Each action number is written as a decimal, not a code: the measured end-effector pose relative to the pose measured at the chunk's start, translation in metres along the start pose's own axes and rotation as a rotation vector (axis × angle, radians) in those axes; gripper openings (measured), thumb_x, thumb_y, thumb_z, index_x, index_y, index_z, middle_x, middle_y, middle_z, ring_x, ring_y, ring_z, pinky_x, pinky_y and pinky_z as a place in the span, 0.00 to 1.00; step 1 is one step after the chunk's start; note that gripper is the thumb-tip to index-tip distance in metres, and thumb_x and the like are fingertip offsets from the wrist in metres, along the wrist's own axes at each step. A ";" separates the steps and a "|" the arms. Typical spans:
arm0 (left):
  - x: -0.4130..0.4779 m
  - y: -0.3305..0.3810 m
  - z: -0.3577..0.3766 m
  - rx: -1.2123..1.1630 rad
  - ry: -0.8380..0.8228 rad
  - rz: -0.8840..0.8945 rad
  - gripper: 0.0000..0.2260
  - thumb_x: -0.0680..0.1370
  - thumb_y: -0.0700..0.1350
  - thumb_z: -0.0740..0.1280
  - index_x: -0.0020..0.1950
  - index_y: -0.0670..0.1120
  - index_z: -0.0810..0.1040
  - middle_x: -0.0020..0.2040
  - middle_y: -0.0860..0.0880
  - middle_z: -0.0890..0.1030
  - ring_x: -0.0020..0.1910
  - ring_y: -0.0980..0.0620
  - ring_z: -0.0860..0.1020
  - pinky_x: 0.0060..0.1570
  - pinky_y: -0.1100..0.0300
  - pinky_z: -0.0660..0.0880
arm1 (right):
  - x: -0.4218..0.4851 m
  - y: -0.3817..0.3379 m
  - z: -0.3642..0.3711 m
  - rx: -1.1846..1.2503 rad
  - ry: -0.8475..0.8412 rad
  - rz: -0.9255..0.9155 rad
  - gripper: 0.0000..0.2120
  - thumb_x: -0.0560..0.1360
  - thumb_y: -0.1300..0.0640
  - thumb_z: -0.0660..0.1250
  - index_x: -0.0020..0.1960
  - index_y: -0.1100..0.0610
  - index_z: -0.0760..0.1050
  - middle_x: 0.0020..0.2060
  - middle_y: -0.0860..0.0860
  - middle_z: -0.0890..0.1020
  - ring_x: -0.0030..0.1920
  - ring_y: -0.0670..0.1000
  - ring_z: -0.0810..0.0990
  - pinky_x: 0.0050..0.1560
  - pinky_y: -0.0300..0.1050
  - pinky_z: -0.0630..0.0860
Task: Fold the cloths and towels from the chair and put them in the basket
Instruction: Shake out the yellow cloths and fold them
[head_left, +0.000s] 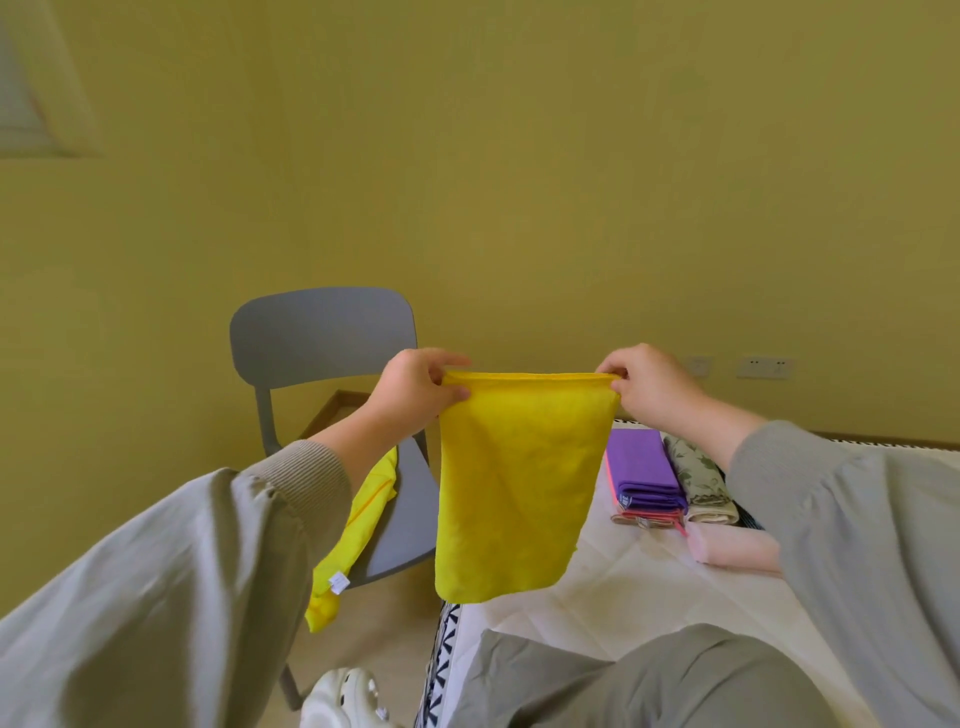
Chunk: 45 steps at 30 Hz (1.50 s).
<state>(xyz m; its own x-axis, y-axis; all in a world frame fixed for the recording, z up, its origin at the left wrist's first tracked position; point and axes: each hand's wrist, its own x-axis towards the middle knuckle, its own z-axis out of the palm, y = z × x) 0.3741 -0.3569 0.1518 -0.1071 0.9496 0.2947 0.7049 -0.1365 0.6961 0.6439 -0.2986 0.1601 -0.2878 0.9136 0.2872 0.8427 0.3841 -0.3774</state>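
A yellow cloth (514, 493) hangs in the air in front of me, folded over so its top edge is doubled. My left hand (415, 392) pinches its top left corner and my right hand (652, 387) pinches its top right corner. Behind it stands a grey chair (322, 338) with a second yellow cloth (353, 530) draped over the seat's front edge, a white tag near its lower end. No basket is in view.
On the white bed surface (623, 587) to the right lie folded cloths: a purple one (641, 470) on a pink-edged one, a floral one (698, 483), and a pink roll (732, 551). My knee (623, 680) and a white shoe (348, 696) are below.
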 end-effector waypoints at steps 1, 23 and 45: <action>-0.001 0.000 0.000 -0.025 -0.027 -0.033 0.20 0.73 0.41 0.73 0.65 0.48 0.77 0.44 0.39 0.77 0.34 0.49 0.75 0.36 0.58 0.76 | -0.002 0.000 -0.001 0.024 -0.015 0.022 0.10 0.76 0.67 0.63 0.52 0.59 0.81 0.46 0.55 0.82 0.45 0.52 0.78 0.45 0.43 0.71; 0.033 -0.066 0.089 0.259 -0.031 -0.223 0.04 0.75 0.42 0.67 0.40 0.48 0.80 0.34 0.48 0.78 0.35 0.48 0.75 0.35 0.59 0.72 | 0.027 0.064 0.104 0.244 -0.044 0.348 0.08 0.73 0.59 0.71 0.50 0.62 0.82 0.48 0.57 0.83 0.49 0.54 0.78 0.47 0.41 0.69; 0.029 -0.163 0.213 -0.758 -0.072 -0.893 0.04 0.76 0.42 0.69 0.48 0.42 0.80 0.44 0.44 0.84 0.43 0.51 0.84 0.44 0.60 0.78 | 0.001 0.117 0.231 0.827 0.216 0.851 0.05 0.73 0.64 0.67 0.43 0.66 0.80 0.30 0.55 0.77 0.30 0.50 0.79 0.34 0.45 0.76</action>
<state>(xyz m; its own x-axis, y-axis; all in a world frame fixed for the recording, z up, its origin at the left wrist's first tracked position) 0.4050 -0.2467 -0.0927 -0.2952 0.8037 -0.5167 -0.2012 0.4764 0.8559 0.6371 -0.2219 -0.0874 0.3669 0.9049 -0.2160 0.1558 -0.2887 -0.9447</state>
